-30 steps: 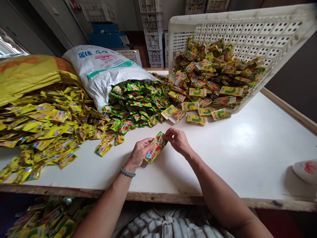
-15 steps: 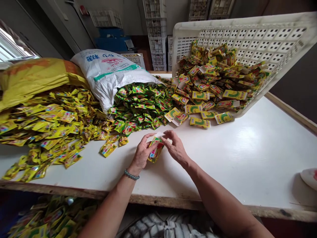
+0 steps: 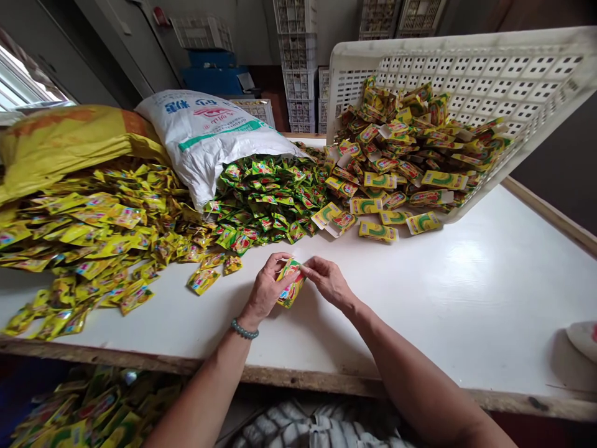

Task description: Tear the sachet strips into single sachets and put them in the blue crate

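A small yellow, green and red box [image 3: 291, 285] is held above the white table, near the front middle. My left hand [image 3: 268, 286] is wrapped round its left side, with the thumb across its face. The fingertips of my right hand [image 3: 326, 277] pinch the box's upper right corner. Behind my hands lies a heap of green packets [image 3: 270, 199]. To the left spreads a larger heap of yellow packets [image 3: 102, 230]. Several yellow boxes [image 3: 377, 231] lie on the table to the right of the green heap.
A white basket [image 3: 536, 81] tipped on its side spills boxes at the back right. A white sack [image 3: 209, 130] and a yellow sack [image 3: 79, 143] lie behind the packets. Below the table's wooden front edge [image 3: 317, 379] are more boxes [image 3: 102, 410]. A pale object [image 3: 583, 339] sits far right.
The white flap at the top of the held box no longer stands up; the top looks closed. My right fingers have moved down slightly onto the box's corner.
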{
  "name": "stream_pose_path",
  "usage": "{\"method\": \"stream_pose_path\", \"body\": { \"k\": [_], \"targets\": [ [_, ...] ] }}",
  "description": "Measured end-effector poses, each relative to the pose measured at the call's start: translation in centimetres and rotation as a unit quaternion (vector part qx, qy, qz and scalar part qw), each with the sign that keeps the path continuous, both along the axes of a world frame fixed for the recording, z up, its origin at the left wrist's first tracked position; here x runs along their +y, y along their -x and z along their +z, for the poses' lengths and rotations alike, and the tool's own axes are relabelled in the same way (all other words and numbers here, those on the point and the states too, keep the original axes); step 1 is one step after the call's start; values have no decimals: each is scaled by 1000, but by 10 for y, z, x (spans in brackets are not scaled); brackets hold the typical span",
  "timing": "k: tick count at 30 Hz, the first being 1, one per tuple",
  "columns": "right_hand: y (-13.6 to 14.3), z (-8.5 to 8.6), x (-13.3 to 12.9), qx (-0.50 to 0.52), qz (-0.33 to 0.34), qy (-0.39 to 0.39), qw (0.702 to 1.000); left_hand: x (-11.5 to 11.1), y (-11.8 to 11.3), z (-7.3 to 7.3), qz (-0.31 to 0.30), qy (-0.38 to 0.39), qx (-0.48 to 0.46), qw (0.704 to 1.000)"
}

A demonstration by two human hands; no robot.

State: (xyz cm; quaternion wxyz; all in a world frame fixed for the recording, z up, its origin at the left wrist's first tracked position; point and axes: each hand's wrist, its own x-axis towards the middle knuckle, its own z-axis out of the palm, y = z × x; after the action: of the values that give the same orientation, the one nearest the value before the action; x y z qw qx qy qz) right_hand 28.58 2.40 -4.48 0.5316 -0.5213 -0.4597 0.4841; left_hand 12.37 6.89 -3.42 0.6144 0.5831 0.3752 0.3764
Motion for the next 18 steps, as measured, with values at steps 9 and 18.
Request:
{"method": "stream_pose_path", "body": {
  "k": [9,18],
  "targets": [
    [1,19,-7,-126,19,-48,991,-3,2,7,51,60,-79,994],
    [6,15,-3,109,2,49,993,-4,1,8,67,87,-61,992]
  ]
}}
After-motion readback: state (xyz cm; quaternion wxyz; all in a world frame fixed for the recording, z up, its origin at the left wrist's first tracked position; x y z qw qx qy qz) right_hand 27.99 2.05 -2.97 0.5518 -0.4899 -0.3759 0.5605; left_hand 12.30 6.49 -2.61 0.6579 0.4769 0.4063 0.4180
